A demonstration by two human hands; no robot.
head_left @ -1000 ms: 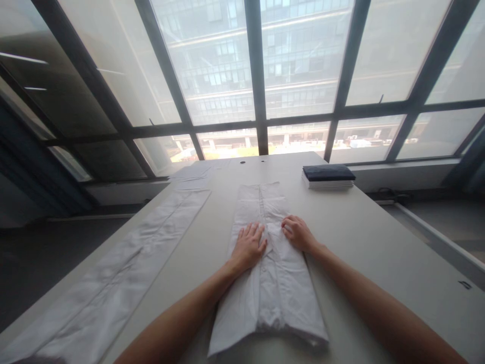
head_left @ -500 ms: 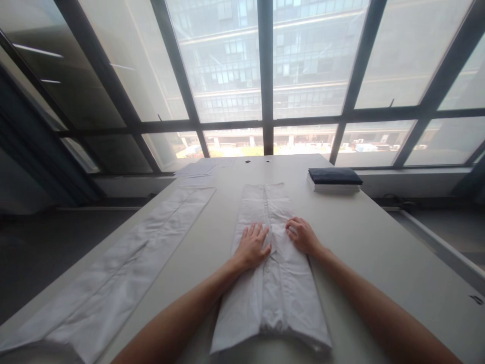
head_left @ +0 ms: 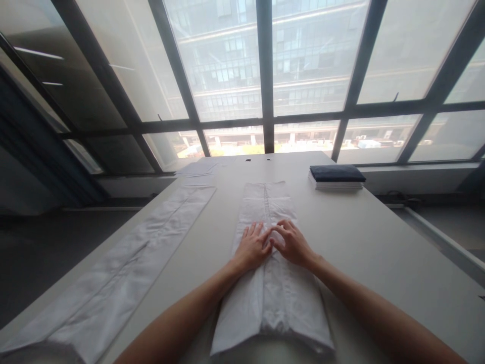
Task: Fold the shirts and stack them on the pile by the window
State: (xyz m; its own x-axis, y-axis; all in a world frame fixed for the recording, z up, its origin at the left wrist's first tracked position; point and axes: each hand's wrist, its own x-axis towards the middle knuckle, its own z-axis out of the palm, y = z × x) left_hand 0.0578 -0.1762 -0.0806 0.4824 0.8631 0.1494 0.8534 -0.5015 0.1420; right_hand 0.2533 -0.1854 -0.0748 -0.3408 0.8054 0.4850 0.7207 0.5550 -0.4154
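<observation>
A white folded garment lies lengthwise on the white table, with a buttoned strip down its middle. My left hand rests flat on the left half of the garment, fingers spread and holding nothing. Beside it, my right hand is on the middle strip, its fingers curved and apart, with the fingertips close to my left thumb and index finger. No cloth is visibly pinched between the right fingers.
Another long white garment stretches along the table's left side. Several white sheets lie at the far left. A dark folded cloth tops a white stack at the far right. Windows stand behind the table.
My right hand has moved left from the garment's right edge to its middle strip, next to my left hand. My left hand has stayed in place. The view has shifted slightly.
</observation>
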